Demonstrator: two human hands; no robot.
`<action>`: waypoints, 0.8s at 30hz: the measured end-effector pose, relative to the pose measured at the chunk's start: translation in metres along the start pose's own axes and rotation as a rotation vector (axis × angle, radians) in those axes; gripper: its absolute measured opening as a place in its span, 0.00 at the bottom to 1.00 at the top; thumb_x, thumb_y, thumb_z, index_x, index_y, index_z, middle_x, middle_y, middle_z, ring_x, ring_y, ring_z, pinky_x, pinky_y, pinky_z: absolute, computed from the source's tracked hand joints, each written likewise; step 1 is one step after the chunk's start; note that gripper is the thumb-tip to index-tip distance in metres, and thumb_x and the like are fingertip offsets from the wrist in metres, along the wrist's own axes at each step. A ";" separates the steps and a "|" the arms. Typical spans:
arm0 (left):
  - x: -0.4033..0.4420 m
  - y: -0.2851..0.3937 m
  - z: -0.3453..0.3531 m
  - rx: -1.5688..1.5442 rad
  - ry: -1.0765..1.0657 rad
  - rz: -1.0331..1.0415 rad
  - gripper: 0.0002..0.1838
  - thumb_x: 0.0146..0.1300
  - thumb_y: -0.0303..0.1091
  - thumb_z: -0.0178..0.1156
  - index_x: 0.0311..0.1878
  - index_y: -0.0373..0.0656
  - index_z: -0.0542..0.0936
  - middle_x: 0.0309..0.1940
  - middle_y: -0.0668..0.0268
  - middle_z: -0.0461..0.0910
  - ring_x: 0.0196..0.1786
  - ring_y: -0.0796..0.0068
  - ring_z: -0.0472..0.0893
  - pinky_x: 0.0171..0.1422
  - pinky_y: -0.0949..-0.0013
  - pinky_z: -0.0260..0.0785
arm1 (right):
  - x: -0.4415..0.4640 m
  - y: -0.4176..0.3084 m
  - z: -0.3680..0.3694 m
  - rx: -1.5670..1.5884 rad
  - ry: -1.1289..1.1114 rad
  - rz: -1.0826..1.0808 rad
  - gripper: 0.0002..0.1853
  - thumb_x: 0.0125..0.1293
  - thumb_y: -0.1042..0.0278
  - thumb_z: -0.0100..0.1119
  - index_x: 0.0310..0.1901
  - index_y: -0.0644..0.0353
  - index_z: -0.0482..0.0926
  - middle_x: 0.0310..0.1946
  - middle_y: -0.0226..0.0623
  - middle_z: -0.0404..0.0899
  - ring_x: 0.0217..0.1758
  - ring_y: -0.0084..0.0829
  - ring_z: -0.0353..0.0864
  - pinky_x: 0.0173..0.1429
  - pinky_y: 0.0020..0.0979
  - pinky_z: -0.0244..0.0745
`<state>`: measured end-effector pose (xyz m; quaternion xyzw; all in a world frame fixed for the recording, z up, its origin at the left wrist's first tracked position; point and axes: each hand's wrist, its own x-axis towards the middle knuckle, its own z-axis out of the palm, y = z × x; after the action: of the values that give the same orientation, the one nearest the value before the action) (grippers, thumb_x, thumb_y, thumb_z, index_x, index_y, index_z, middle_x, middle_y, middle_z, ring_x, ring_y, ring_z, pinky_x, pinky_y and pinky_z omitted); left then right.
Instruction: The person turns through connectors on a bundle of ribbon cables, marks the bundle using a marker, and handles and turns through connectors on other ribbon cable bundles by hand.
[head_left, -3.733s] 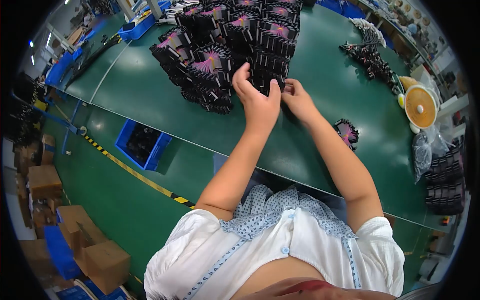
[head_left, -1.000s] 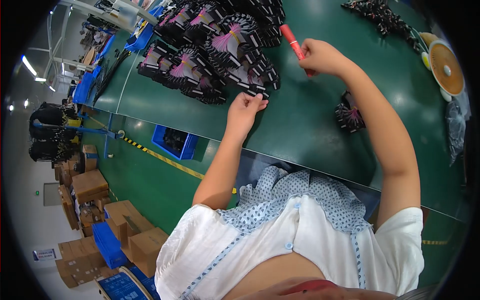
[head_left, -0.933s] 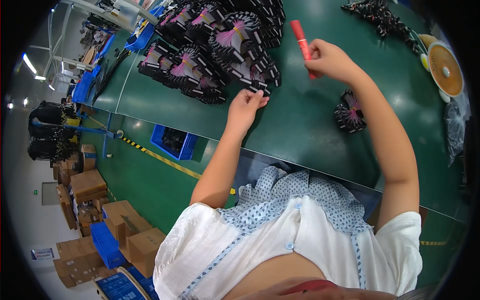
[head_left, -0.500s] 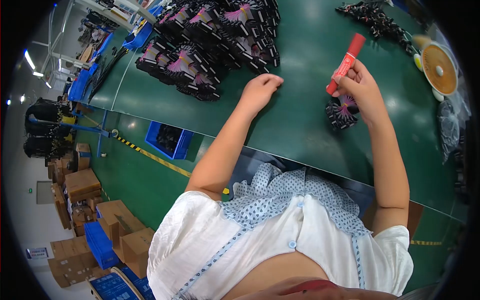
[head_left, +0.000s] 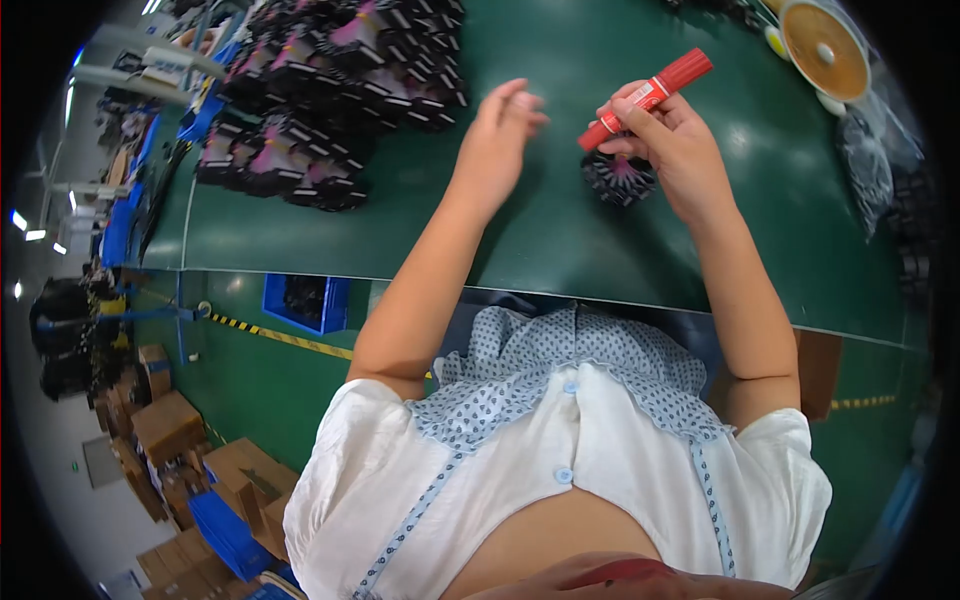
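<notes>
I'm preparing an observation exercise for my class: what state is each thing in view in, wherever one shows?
Right hand: closed around the marker.
Marker: slanted, no bare tip visible.
Left hand: empty, fingers loosely bent, slightly blurred.
Small wire bundle: on the table, partly hidden by the right hand.
Big pile of bundles: stacked on the table.
Blue bin: open, holding dark parts.
Plastic bag: crumpled.
Ceiling lights: lit.

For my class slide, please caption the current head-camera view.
Right hand holding a red marker over a green table, left hand near piled black bundles.
</notes>
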<state>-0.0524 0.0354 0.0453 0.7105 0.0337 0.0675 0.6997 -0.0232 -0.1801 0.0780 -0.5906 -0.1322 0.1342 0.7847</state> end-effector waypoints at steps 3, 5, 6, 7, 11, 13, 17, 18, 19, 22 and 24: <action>-0.057 0.025 0.030 0.433 -0.325 0.188 0.24 0.78 0.45 0.58 0.64 0.35 0.73 0.43 0.59 0.81 0.44 0.67 0.83 0.52 0.65 0.74 | -0.025 0.017 -0.002 0.049 0.092 -0.093 0.13 0.73 0.65 0.67 0.50 0.63 0.77 0.39 0.32 0.81 0.38 0.20 0.83 0.40 0.22 0.80; -0.082 0.023 0.042 0.612 -0.371 0.309 0.19 0.78 0.46 0.56 0.54 0.36 0.73 0.35 0.55 0.78 0.38 0.57 0.80 0.45 0.57 0.72 | -0.055 0.023 -0.007 0.020 0.134 0.001 0.11 0.73 0.65 0.67 0.48 0.60 0.76 0.36 0.29 0.79 0.32 0.17 0.77 0.34 0.20 0.71; -0.090 0.015 0.047 0.605 -0.384 0.350 0.18 0.79 0.46 0.55 0.49 0.36 0.73 0.33 0.53 0.76 0.36 0.51 0.79 0.42 0.53 0.71 | -0.070 0.023 -0.007 0.007 0.155 0.042 0.10 0.74 0.65 0.67 0.46 0.59 0.75 0.35 0.28 0.78 0.29 0.15 0.74 0.30 0.20 0.67; -0.098 0.009 0.050 0.598 -0.397 0.390 0.18 0.79 0.45 0.54 0.44 0.37 0.72 0.31 0.51 0.75 0.34 0.46 0.77 0.40 0.49 0.70 | -0.085 0.019 0.000 0.116 0.186 0.098 0.09 0.75 0.65 0.65 0.44 0.56 0.73 0.32 0.25 0.74 0.25 0.13 0.65 0.27 0.20 0.55; -0.120 0.006 0.057 0.236 -0.610 0.099 0.18 0.81 0.44 0.49 0.38 0.38 0.69 0.28 0.50 0.73 0.31 0.43 0.74 0.37 0.48 0.65 | -0.117 0.026 -0.002 0.238 0.158 0.055 0.07 0.77 0.67 0.61 0.44 0.56 0.72 0.30 0.24 0.71 0.24 0.13 0.63 0.25 0.20 0.55; -0.116 0.009 0.056 0.165 -0.678 0.036 0.19 0.82 0.44 0.48 0.38 0.38 0.69 0.27 0.50 0.73 0.31 0.43 0.74 0.37 0.50 0.65 | -0.122 0.023 -0.004 0.265 0.170 0.060 0.07 0.77 0.68 0.61 0.44 0.56 0.72 0.30 0.24 0.71 0.24 0.13 0.62 0.25 0.20 0.54; -0.110 0.020 0.048 0.000 -0.784 -0.125 0.20 0.82 0.44 0.46 0.37 0.37 0.70 0.27 0.50 0.72 0.31 0.44 0.74 0.38 0.51 0.66 | -0.110 0.004 -0.013 0.310 0.366 -0.026 0.11 0.81 0.60 0.55 0.41 0.57 0.73 0.24 0.24 0.68 0.21 0.13 0.58 0.24 0.21 0.52; -0.114 0.017 0.043 0.018 -0.787 -0.089 0.20 0.83 0.44 0.45 0.38 0.37 0.71 0.27 0.54 0.71 0.31 0.51 0.73 0.38 0.55 0.66 | -0.092 -0.011 -0.046 0.525 0.466 -0.102 0.15 0.81 0.58 0.53 0.37 0.58 0.74 0.21 0.24 0.64 0.19 0.15 0.53 0.23 0.23 0.49; -0.121 0.011 0.037 0.037 -0.792 -0.052 0.21 0.83 0.45 0.44 0.39 0.37 0.72 0.28 0.57 0.71 0.30 0.57 0.71 0.38 0.58 0.66 | -0.082 -0.017 -0.082 0.386 0.524 -0.257 0.16 0.81 0.59 0.54 0.35 0.60 0.75 0.20 0.24 0.60 0.19 0.15 0.51 0.23 0.24 0.47; -0.110 -0.004 0.026 0.248 -0.613 0.147 0.16 0.80 0.40 0.49 0.40 0.37 0.77 0.32 0.60 0.75 0.36 0.61 0.75 0.45 0.61 0.69 | -0.080 -0.014 -0.067 0.003 0.529 -0.254 0.11 0.80 0.64 0.54 0.44 0.63 0.78 0.24 0.25 0.68 0.23 0.14 0.60 0.25 0.21 0.53; -0.090 -0.014 0.023 0.413 -0.405 0.396 0.13 0.76 0.38 0.54 0.40 0.37 0.79 0.38 0.59 0.81 0.42 0.58 0.78 0.51 0.60 0.70 | -0.079 -0.001 -0.053 -0.169 0.385 -0.186 0.10 0.80 0.66 0.54 0.51 0.63 0.79 0.28 0.26 0.74 0.26 0.13 0.66 0.28 0.20 0.59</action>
<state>-0.1369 -0.0003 0.0269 0.8286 -0.2313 0.0515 0.5072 -0.0768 -0.2570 0.0612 -0.6542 -0.0450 -0.0655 0.7521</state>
